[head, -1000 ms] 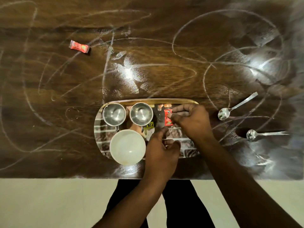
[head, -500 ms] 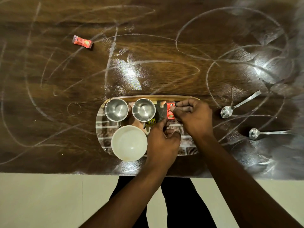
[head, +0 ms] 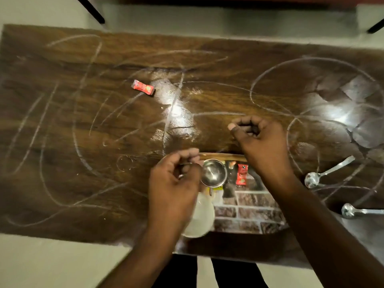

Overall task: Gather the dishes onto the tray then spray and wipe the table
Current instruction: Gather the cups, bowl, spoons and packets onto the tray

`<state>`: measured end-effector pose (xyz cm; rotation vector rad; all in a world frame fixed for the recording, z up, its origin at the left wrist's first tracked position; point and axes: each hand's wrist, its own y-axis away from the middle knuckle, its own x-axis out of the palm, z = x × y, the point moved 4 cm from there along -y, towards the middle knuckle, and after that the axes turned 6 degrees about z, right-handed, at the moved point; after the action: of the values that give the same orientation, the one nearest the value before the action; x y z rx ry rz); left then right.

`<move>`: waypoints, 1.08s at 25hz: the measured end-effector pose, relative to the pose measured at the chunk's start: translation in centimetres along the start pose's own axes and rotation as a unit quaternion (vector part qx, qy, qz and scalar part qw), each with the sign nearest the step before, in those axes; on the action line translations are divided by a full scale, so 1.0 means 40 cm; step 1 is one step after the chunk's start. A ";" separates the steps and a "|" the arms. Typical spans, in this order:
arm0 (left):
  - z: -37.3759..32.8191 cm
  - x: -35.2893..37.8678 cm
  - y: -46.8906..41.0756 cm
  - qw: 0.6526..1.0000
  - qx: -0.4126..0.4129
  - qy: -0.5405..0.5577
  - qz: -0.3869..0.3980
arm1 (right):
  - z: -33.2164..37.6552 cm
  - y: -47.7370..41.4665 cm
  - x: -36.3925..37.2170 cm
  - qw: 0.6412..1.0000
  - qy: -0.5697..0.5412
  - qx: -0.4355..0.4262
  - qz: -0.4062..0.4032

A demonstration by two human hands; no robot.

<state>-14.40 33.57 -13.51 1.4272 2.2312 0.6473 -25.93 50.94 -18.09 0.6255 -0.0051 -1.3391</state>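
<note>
The left hand [head: 174, 183] hid part of the white bowl [head: 204, 217] and whatever sat under its curled fingers; whether it gripped anything I couldn't tell. The handle of the nearer spoon [head: 353, 211] ran off the right edge.

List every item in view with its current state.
Tray, on table.
Steel cup, upright on tray, empty.
White bowl, on tray, partly hidden.
Red sachet, lying on tray.
Second sachet, on table, off tray.
Upper spoon, on table, off tray.
Lower spoon, same.
Left hand, over tray, grip unclear.
Right hand, curled, nothing visible in it.
Table, streaked white, unwiped.
</note>
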 end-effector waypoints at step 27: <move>-0.123 -0.054 -0.432 0.998 0.061 0.017 0.029 | 0.194 -0.285 0.209 0.979 -0.067 0.064 0.179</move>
<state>-28.87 24.47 -19.39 1.5570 2.2983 0.5667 -36.79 39.08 -19.29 0.6080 -0.3031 -1.0332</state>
